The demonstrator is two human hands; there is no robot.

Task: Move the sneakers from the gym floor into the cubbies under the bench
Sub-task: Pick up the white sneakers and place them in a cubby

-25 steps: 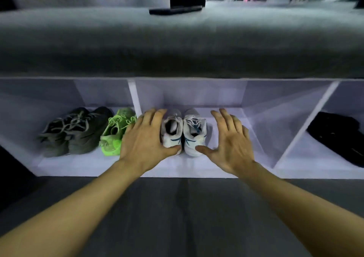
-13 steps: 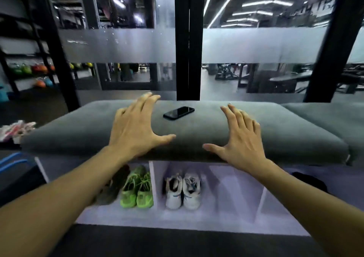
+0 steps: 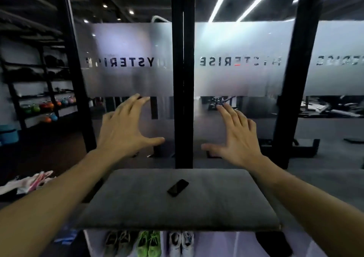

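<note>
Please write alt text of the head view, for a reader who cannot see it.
Two empty open hands, left and right, reach forward above a grey bench with a phone on it. Under it, cubbies hold dark sneakers, green sneakers and white sneakers. Frosted glass stands behind.

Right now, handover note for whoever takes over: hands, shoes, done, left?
Left hand: open, empty, raised in the air above the bench.
Right hand: open, empty, raised likewise.
In the cubbies under the bench: dark pair, green pair, white pair. A black item lies in the cubby to the right; cannot tell what it is.
Phone lies on the bench cushion.
Done: three pairs stowed.
Left: the pink-and-white sneakers on the floor at left look like the next to move.
</note>
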